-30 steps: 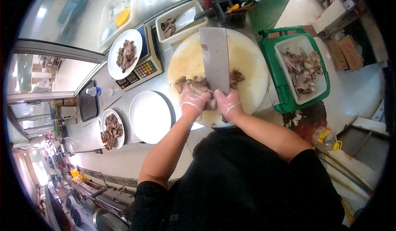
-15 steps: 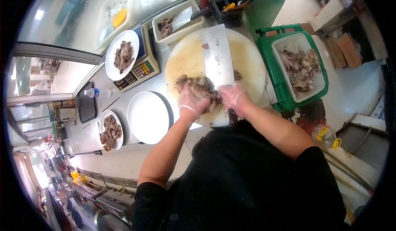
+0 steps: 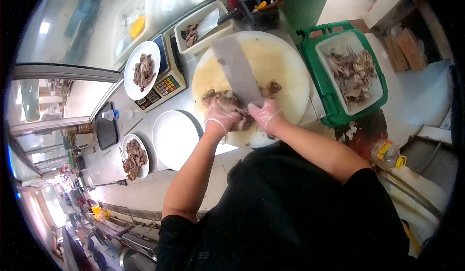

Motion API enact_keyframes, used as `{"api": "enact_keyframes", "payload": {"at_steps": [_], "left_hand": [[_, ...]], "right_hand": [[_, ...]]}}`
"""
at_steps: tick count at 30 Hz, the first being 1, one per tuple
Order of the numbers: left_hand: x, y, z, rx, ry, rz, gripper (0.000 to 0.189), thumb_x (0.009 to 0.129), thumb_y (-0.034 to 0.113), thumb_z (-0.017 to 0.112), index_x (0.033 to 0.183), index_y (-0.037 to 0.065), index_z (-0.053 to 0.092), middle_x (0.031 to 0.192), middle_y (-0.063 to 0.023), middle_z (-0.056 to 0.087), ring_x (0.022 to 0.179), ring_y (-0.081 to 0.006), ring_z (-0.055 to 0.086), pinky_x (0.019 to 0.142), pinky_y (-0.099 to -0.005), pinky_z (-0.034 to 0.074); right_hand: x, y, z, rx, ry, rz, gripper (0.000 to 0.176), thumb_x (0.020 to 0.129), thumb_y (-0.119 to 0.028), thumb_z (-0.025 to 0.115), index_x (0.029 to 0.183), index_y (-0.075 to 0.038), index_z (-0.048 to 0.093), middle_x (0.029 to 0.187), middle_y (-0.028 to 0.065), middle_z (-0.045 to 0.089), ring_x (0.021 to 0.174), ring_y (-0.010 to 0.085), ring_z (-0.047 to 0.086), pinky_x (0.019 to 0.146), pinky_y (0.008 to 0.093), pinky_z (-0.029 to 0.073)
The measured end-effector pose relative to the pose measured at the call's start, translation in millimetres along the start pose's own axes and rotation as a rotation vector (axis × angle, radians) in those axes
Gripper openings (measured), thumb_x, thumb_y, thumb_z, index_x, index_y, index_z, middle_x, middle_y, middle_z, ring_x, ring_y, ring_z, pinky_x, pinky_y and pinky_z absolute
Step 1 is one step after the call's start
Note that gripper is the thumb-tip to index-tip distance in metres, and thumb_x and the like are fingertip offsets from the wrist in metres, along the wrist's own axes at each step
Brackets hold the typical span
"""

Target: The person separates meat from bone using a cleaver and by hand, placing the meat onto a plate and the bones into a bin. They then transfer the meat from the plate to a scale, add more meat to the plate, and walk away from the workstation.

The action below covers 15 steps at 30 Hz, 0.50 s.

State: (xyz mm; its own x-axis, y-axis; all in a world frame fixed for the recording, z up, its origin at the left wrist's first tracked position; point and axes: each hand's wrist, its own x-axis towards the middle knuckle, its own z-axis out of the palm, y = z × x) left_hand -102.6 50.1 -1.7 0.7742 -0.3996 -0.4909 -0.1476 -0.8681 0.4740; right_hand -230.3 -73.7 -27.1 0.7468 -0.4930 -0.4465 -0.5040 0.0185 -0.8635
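On the round cutting board [image 3: 286,62], my left hand [image 3: 220,118], in a clear plastic glove, is closed around a dark chunk of cooked meat [image 3: 225,98]. My right hand [image 3: 267,115], also gloved, grips a wide cleaver [image 3: 236,67] near its handle, most of which the hand hides. The blade stretches away over the board, tilted to the left, its lower end beside the meat. A smaller meat scrap [image 3: 271,89] rests right of the blade.
Left of the board are a white plate [image 3: 175,140], a plate of meat [image 3: 135,155] and a scale [image 3: 167,84] bearing another meat plate [image 3: 142,70]. Behind stands a tray [image 3: 206,29] with meat and a knife. A green bin [image 3: 334,118] holding a white tub of bones is at right.
The cleaver has swung left with my right hand, its far end moving most. The scrap right of the blade shows more fully. My left hand stays on the meat. The view has shifted slightly.
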Motion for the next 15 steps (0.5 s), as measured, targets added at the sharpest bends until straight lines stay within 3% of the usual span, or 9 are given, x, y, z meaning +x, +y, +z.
{"api": "enact_keyframes", "payload": {"at_steps": [4, 10, 12, 15], "left_hand": [[11.8, -11.7, -0.5, -0.059, -0.057, 0.011, 0.105, 0.062, 0.014, 0.085, 0.145, -0.011, 0.025, 0.113, -0.0230, 0.066, 0.098, -0.0293, 0.066, 0.087, -0.0323, 0.055], [26.2, -39.9, 12.8, -0.420, -0.086, 0.019, 0.090, 0.062, 0.007, 0.081, 0.136, -0.012, 0.034, 0.103, -0.0186, 0.065, 0.089, -0.0259, 0.065, 0.078, -0.0318, 0.055], [16.6, -29.8, 9.9, -0.558, -0.101, -0.007, 0.084, 0.063, 0.002, 0.079, 0.134, -0.011, 0.036, 0.102, -0.0166, 0.065, 0.087, -0.0244, 0.065, 0.076, -0.0316, 0.055], [9.0, -24.1, 4.5, -0.632, -0.128, 0.029, 0.075, 0.065, -0.004, 0.076, 0.130, -0.007, 0.038, 0.100, -0.0142, 0.065, 0.087, -0.0223, 0.064, 0.073, -0.0312, 0.055]], "right_hand": [[7.0, 15.6, 3.4, 0.009, -0.023, -0.093, 0.032, 0.090, -0.029, 0.063, 0.104, -0.002, 0.069, 0.093, 0.0223, 0.070, 0.085, 0.0326, 0.067, 0.082, 0.0400, 0.052], [12.1, 11.3, 6.2, 0.170, -0.022, 0.049, 0.032, 0.089, -0.030, 0.064, 0.099, 0.000, 0.069, 0.084, 0.0208, 0.069, 0.071, 0.0296, 0.065, 0.071, 0.0378, 0.052], [7.7, 3.5, 4.5, 0.345, -0.087, 0.299, 0.033, 0.087, -0.029, 0.066, 0.097, 0.002, 0.069, 0.083, 0.0198, 0.068, 0.067, 0.0282, 0.065, 0.067, 0.0374, 0.053], [10.7, 14.6, 8.8, 0.480, -0.192, 0.316, 0.035, 0.086, -0.030, 0.066, 0.097, 0.003, 0.069, 0.083, 0.0193, 0.068, 0.066, 0.0269, 0.065, 0.067, 0.0375, 0.054]]}}
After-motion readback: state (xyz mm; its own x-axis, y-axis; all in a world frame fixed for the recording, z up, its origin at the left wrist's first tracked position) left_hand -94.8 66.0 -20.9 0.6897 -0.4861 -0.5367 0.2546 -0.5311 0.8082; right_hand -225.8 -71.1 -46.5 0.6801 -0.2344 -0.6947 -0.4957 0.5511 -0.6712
